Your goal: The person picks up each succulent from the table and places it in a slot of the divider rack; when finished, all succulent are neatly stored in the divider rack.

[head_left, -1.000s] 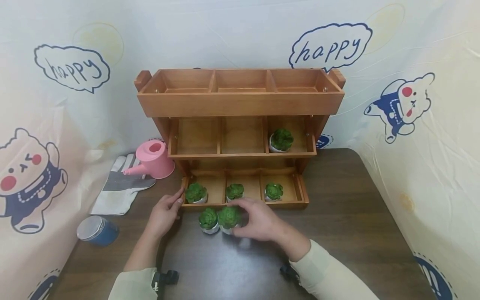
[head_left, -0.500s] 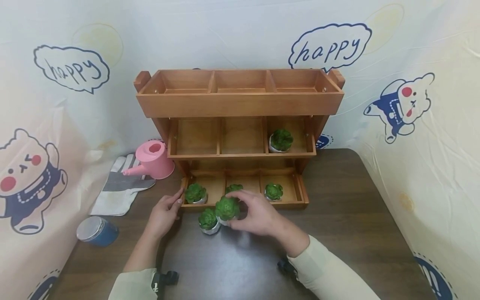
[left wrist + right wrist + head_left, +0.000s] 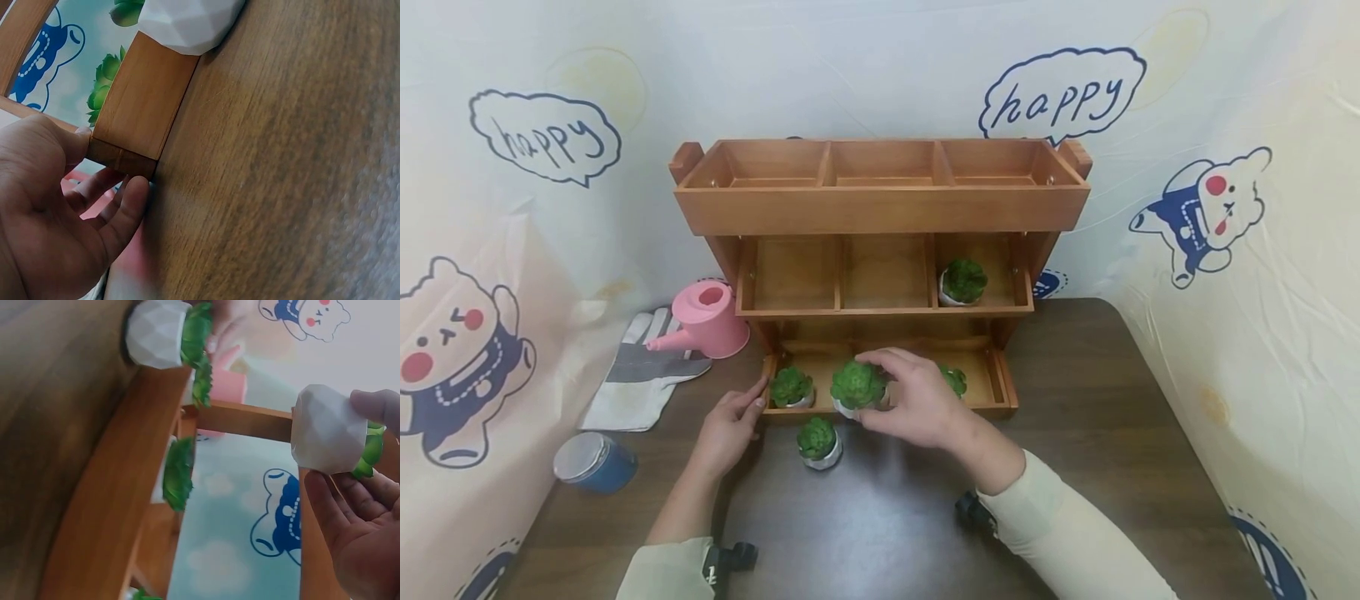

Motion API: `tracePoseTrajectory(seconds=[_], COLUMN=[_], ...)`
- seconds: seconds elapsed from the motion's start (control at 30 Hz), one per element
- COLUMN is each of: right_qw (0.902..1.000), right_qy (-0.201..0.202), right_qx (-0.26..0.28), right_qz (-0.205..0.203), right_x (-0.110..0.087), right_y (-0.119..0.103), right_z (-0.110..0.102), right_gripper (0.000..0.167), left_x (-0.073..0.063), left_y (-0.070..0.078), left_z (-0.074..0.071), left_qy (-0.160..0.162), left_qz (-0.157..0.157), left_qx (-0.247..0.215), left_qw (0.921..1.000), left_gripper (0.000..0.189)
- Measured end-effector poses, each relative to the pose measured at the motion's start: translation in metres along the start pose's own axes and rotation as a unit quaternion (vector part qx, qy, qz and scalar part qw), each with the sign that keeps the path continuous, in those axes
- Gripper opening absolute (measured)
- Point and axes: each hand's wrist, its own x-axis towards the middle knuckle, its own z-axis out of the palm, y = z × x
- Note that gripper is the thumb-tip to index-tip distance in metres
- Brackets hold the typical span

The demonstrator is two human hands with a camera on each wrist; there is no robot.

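Note:
My right hand (image 3: pixel 921 404) holds a small potted succulent (image 3: pixel 857 385), raised at the front of the lowest tier of a wooden three-tier plant stand (image 3: pixel 880 210). In the right wrist view, thumb and fingers grip its white faceted pot (image 3: pixel 328 431). My left hand (image 3: pixel 726 433) holds the front left corner of that tier (image 3: pixel 122 156). Another succulent (image 3: pixel 817 442) stands on the table before the stand. On the lowest tier, one succulent (image 3: pixel 792 387) sits at the left, and one (image 3: pixel 953 381) at the right is partly covered by my hand. The middle one is hidden in the head view.
One more succulent (image 3: pixel 962 281) sits in the middle tier's right compartment. A pink watering can (image 3: pixel 709 321) and a grey-and-white glove (image 3: pixel 640 367) lie left of the stand. Nearer me is a blue jar with a silver lid (image 3: pixel 595 461). A printed curtain (image 3: pixel 880 67) surrounds the table.
My right hand has lifted the succulent off the table, from beside the other one, and carried it up and forward toward the lowest tier. The left hand has stayed in place.

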Motion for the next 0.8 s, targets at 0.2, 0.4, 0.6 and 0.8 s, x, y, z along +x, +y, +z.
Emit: tracePoseTrajectory(seconds=[0.2, 0.4, 0.6, 0.8], right_qw=[0.9998, 0.9991, 0.9984, 0.9982], right_qy=[0.016, 0.029, 0.039, 0.047], right_qx=[-0.007, -0.01, -0.017, -0.018], right_qz=[-0.013, -0.029, -0.037, -0.034], right_x=[0.01, 0.02, 0.03, 0.039], right_y=[-0.003, -0.007, -0.011, -0.015], right_z=[-0.009, -0.019, -0.028, -0.035], right_gripper=[0.064, 0.064, 0.064, 0.064], left_x=[0.001, 0.001, 0.001, 0.001], left_y=[-0.001, 0.0, 0.0, -0.001], left_z=[0.001, 0.001, 0.001, 0.001], left_qy=[-0.007, -0.007, -0.001, -0.001], left_qz=[-0.01, -0.012, -0.006, -0.004], left_qx=[0.0, 0.0, 0.001, 0.0], left_qw=[0.9999, 0.9999, 1.0, 1.0], left_gripper=[0.049, 0.049, 0.048, 0.048])
